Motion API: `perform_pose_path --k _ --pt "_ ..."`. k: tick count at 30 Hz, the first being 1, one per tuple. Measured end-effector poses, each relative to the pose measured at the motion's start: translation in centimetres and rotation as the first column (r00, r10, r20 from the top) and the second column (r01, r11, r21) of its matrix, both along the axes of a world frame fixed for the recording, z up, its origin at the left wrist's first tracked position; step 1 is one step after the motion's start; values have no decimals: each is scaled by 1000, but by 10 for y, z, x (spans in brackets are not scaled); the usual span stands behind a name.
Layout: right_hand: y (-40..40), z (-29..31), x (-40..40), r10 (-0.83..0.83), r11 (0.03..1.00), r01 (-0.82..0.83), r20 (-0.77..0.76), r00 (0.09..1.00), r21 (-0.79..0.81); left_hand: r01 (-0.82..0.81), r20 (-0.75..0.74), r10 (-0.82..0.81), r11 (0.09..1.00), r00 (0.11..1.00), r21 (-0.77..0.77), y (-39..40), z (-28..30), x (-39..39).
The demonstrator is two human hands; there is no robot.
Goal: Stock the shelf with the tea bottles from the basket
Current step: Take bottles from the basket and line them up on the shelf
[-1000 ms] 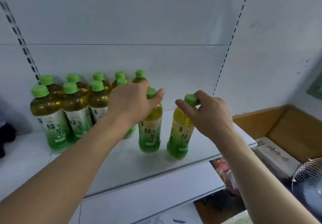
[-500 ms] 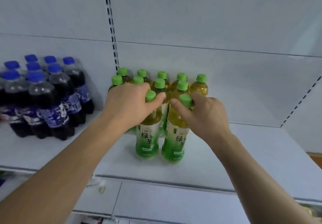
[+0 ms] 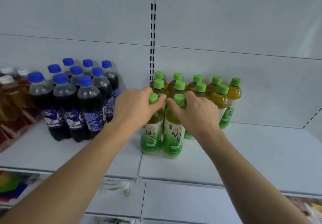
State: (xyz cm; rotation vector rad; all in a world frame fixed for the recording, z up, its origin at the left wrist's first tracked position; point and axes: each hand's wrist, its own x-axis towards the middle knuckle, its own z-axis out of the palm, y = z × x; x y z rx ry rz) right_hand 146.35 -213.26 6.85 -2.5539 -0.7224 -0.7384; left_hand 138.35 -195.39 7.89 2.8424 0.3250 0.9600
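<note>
Two green-capped tea bottles stand upright, side by side, at the front of a white shelf (image 3: 244, 155). My left hand (image 3: 134, 108) grips the neck of the left tea bottle (image 3: 151, 134). My right hand (image 3: 195, 114) grips the neck of the right tea bottle (image 3: 173, 136). Behind them several more tea bottles (image 3: 221, 100) stand in rows against the back wall. The basket is out of view.
A pack of blue-capped cola bottles (image 3: 75, 101) stands on the shelf to the left, with amber bottles (image 3: 10, 98) beyond it. A slotted upright (image 3: 153, 32) runs up the back wall. Bare shelf surface lies to the right of the tea bottles.
Both hands have slid their two bottles left along the shelf, up against the rows of tea bottles. The camera has turned left, so the cola pack now shows.
</note>
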Motion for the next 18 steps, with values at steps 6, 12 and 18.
perform_pose_path --k 6,12,18 --pt "7 -10 13 -105 994 105 -4 994 30 64 12 -64 998 998 -19 4 -9 19" --pt "-5 -50 1 25 985 -30 27 999 169 105 27 -102 978 994 -183 14 -38 13" --pt "-24 -119 -22 152 979 -112 -240 959 171 182 -114 -261 869 958 -460 14 -101 -13"
